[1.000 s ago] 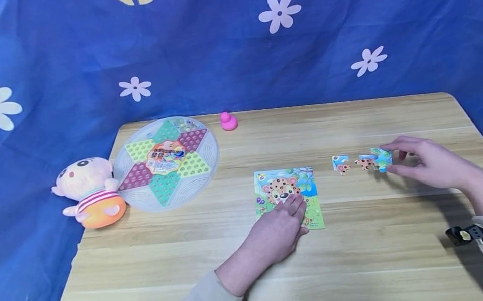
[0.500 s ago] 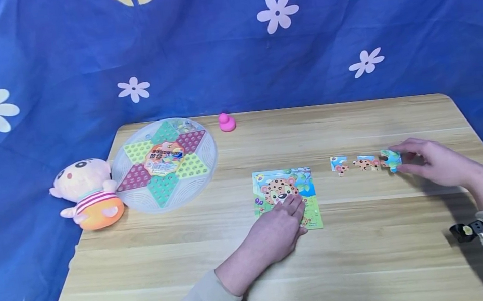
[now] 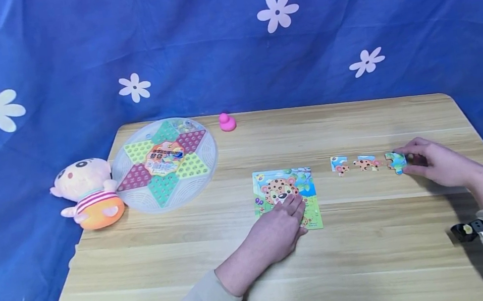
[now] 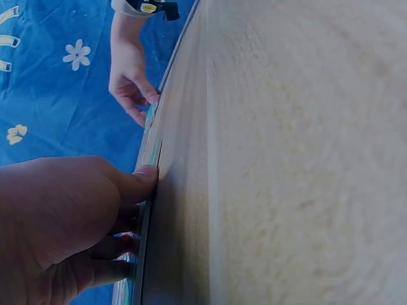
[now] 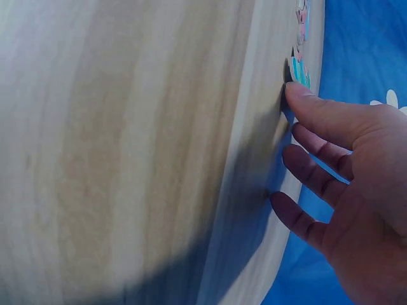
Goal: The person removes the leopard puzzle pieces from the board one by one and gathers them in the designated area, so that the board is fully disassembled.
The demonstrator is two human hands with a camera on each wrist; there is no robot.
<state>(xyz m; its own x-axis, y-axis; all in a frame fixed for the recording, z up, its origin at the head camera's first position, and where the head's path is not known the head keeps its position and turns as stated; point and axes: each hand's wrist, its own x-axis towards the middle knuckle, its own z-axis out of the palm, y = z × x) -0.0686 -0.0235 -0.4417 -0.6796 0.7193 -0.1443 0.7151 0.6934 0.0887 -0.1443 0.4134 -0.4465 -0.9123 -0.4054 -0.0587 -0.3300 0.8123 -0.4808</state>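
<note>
A leopard picture puzzle board (image 3: 311, 202) lies flat at mid-table, and my left hand (image 3: 275, 230) rests on its lower part with the fingers laid across it, hiding some of the picture. To the right, my right hand (image 3: 442, 164) pinches the edge of a blue-green puzzle piece (image 3: 396, 162) between thumb and fingers. Just left of it lie a spotted piece (image 3: 366, 163) and a small piece with a blue corner (image 3: 340, 164), both apart from the board. The right wrist view shows the thumb at the edge of the blue-green piece (image 5: 299, 71).
A round board with a coloured star (image 3: 167, 196) is at the table's back left, touching or close beside a plush doll (image 3: 98, 210). A pink duck (image 3: 227, 123) stands near the back edge. Behind the wooden table (image 3: 376, 265) hangs a blue flowered cloth (image 3: 209, 48).
My right hand has moved right with the blue-green piece, uncovering the spotted piece and leaving a gap between them. My left hand has stayed on the board.
</note>
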